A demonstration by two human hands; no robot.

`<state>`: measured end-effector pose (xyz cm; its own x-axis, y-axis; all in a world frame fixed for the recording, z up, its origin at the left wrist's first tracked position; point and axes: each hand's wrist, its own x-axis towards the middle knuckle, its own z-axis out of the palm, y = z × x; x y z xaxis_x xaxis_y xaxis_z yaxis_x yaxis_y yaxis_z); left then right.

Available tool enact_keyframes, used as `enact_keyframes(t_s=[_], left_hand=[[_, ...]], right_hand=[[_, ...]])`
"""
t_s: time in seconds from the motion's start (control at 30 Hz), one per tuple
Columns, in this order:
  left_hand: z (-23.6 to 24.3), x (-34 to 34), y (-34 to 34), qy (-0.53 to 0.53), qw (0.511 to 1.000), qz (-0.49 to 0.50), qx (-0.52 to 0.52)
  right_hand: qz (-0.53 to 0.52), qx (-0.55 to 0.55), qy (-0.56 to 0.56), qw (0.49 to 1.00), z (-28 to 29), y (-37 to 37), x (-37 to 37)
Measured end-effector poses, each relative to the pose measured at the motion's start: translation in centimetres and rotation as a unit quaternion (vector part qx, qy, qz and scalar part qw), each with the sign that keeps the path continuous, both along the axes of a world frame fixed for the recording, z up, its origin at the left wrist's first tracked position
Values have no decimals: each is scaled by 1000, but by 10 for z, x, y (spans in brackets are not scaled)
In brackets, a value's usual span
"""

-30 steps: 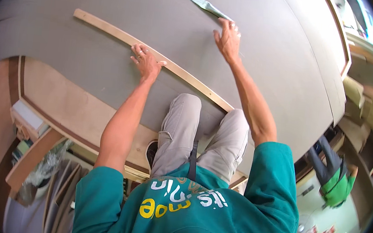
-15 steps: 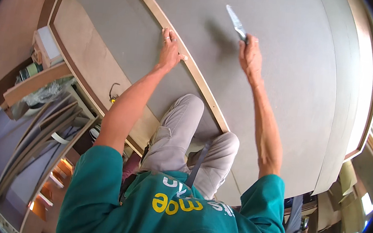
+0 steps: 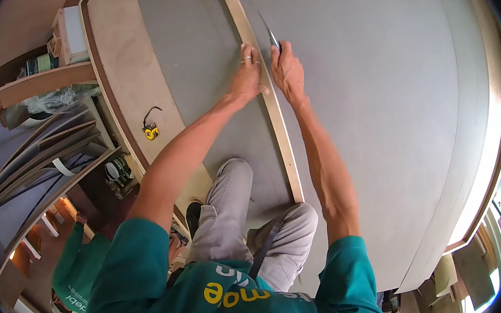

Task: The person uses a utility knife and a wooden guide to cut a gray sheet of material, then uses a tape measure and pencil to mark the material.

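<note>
Left hand: the left hand [image 3: 248, 77] presses flat, fingers spread, on the long pale wooden straightedge strip [image 3: 269, 97].
Right hand: the right hand [image 3: 288, 68] grips a thin grey metal blade [image 3: 269, 30], fingers curled.
Strip: lies on the large grey board [image 3: 379, 109].
Change: the hands are now closer together than before.
Nearby: yellow tape measure [image 3: 151, 131].

A pale, plain wooden strip [image 3: 259, 77] runs across the large flat grey board [image 3: 379, 109]. Left of that board, a small yellow-and-black tape measure [image 3: 151, 131] lies on a light-brown panel with dark-brown edging [image 3: 130, 75].
</note>
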<state>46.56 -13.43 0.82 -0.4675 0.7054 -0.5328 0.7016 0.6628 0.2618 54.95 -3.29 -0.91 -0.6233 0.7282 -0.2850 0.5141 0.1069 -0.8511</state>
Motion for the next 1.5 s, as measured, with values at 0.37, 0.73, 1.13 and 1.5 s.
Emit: enact_keyframes(t_s=[0.37, 0.73, 1.13, 1.5], left_hand=[[5, 0, -6, 32, 999, -8, 34], [-8, -1, -9, 27, 998, -15, 46], [0, -2, -7, 14, 1000, -8, 27], [-20, 9, 0, -6, 993, -33, 114]], right_hand=[[44, 48, -53, 996, -13, 27, -114], [121, 31, -137, 983, -13, 4, -48], [56, -44, -190, 979, 44, -108, 181], [70, 279, -207, 935, -97, 12, -52]])
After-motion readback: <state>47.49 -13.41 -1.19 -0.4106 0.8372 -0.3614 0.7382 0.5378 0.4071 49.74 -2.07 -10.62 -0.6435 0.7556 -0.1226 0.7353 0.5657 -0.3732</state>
